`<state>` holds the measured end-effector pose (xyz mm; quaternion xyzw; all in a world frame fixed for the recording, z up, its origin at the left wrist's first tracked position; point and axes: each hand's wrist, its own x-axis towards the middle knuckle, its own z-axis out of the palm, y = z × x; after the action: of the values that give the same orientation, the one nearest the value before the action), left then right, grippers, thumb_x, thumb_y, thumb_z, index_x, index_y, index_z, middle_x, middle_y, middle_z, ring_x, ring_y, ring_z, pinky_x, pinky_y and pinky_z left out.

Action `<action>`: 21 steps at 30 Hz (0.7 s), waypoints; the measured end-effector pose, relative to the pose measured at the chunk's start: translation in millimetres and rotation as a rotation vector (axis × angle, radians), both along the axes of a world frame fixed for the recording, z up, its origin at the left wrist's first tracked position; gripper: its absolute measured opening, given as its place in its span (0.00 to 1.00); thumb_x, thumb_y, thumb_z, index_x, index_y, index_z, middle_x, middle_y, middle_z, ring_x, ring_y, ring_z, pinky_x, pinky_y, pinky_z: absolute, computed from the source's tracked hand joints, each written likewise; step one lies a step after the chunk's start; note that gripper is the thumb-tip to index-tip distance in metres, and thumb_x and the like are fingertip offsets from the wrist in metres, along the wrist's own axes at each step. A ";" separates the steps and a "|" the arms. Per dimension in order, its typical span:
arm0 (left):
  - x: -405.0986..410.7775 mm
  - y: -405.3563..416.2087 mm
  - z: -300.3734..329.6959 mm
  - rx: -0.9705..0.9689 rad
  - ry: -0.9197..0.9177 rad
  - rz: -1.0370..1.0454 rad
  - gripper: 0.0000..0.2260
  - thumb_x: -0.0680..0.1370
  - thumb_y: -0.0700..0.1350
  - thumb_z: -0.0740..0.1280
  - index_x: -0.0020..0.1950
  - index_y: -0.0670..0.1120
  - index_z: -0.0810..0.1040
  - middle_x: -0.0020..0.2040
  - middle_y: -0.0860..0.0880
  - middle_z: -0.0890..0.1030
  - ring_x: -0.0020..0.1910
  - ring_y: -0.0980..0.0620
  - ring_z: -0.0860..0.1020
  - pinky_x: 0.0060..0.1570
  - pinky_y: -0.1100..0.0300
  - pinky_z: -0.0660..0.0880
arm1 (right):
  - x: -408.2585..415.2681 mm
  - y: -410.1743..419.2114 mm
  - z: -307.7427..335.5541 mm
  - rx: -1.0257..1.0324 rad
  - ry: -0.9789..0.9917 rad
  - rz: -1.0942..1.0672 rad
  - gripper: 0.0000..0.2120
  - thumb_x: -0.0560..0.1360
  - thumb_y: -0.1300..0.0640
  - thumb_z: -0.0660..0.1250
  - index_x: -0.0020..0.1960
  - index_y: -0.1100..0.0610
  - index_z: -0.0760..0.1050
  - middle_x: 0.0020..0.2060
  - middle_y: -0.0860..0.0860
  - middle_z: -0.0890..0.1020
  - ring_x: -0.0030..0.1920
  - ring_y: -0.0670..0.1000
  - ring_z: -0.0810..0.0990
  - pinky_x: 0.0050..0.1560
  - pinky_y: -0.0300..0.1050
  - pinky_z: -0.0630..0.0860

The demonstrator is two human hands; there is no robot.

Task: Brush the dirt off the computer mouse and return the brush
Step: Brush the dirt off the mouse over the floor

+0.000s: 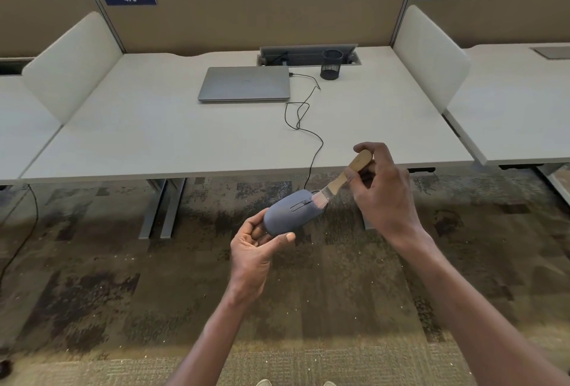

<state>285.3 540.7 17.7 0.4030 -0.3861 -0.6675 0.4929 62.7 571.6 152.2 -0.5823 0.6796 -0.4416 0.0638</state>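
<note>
A grey-blue wired computer mouse (290,213) is held in the air in front of the desk, over the carpet. My left hand (256,250) grips its rear end from below, thumb on top. My right hand (382,188) holds a small brush with a wooden handle (354,168). The pale bristles (320,200) touch the front of the mouse near its scroll wheel. The black cable (311,145) runs from the mouse up onto the desk to the laptop.
On the white desk (154,139) lie a closed grey laptop (245,83) and a black mesh pen cup (331,65) by the cable hatch. White side dividers stand left and right. Patterned carpet lies below, with desk legs near the left.
</note>
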 end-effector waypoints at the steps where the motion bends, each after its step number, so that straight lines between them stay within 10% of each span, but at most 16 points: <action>1: -0.5 0.2 0.4 0.001 0.003 0.002 0.35 0.60 0.39 0.85 0.65 0.44 0.78 0.58 0.44 0.87 0.57 0.48 0.86 0.50 0.61 0.83 | 0.9 0.8 -1.1 0.000 -0.022 0.018 0.17 0.77 0.61 0.72 0.63 0.56 0.72 0.36 0.45 0.82 0.36 0.40 0.81 0.34 0.30 0.74; 21: -4.9 -1.5 2.2 0.008 0.002 -0.019 0.34 0.62 0.33 0.83 0.66 0.44 0.78 0.59 0.45 0.87 0.58 0.49 0.85 0.51 0.61 0.83 | -6.3 -9.0 0.0 -0.047 -0.061 -0.030 0.20 0.78 0.61 0.71 0.68 0.58 0.71 0.39 0.50 0.84 0.38 0.49 0.84 0.39 0.29 0.77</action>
<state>280.4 539.2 19.9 0.4006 -0.3865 -0.6741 0.4855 56.5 562.6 152.2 -0.5596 0.6754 -0.4760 0.0640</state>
